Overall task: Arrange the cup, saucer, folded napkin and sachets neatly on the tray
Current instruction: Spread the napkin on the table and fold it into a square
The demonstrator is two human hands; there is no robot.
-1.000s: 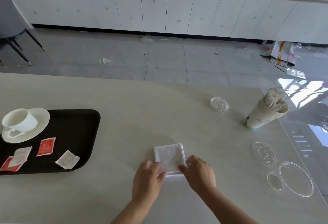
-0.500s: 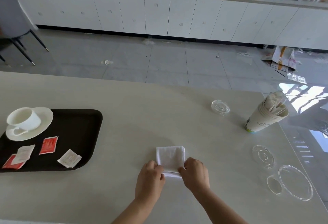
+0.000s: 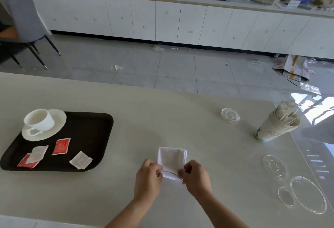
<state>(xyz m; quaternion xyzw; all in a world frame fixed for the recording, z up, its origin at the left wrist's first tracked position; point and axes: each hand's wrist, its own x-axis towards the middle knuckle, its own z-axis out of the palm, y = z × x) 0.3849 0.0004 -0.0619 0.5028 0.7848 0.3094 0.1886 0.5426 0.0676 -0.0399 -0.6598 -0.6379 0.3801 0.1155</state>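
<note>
Holding: both hands pinch the near edge of the white folded napkin on the tabletop.
Left hand: the left hand has its fingers curled shut on the near left corner of the napkin.
Right hand: the right hand has its fingers curled shut on the near right corner of the napkin.
Napkin: it lies flat on the tabletop, a small square with its layers showing on the right side. It is well apart from the tray, to the right of it.
Tray: the dark tray sits at the left side of the tabletop.
Cup: the white cup stands upright on the white saucer. Its handle points to the near side.
Saucer: it sits at the far left corner of the tray, and part of it hangs over the tray's edge.
Sachets: a red sachet lies near the saucer. A white sachet lies partly on top of another red sachet. A second white sachet lies near the front of the tray.
Paper cups: a stack of paper cups stands at the right with pale sticks inside.
Clear lids: a few clear plastic lids lie on the right side of the tabletop.
</note>
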